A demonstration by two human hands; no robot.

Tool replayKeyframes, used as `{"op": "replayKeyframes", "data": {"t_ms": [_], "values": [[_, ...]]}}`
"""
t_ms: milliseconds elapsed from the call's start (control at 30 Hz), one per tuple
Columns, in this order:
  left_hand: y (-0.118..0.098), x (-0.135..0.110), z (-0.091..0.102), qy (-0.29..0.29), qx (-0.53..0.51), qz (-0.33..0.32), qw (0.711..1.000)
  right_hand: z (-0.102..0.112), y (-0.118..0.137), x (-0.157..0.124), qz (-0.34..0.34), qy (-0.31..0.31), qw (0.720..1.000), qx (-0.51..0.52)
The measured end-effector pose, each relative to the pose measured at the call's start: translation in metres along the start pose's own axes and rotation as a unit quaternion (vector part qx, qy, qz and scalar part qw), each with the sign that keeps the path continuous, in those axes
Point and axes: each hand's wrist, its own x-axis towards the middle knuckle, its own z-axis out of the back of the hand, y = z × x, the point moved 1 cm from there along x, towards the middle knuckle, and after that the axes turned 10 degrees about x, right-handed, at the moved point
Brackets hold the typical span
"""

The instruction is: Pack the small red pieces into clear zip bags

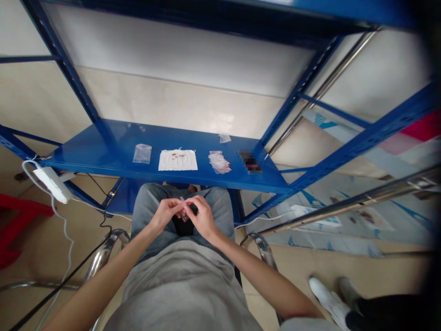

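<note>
Blue steel shelf (86, 154) holds plastic bags (142, 153); left grip (166, 214) and right grip (203, 216) pinch a tiny clear piece (181, 198)

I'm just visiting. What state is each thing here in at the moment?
Left hand, pinching a small clear piece
Right hand, curled against the left
Blue metal shelf, upright and bare-topped in parts
Clear plastic bag, lying flat
White sheet, flat, red-marked
Packet stack, loosely piled
</note>
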Motion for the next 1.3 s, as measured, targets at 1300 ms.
{"op": "replayKeyframes", "data": {"t_ms": [1300], "values": [[-0.018,-0.014,-0.009,-0.089,0.389,-0.108,0.911,0.006,-0.013,0.009,-0.085,0.073,0.991,-0.078]]}}
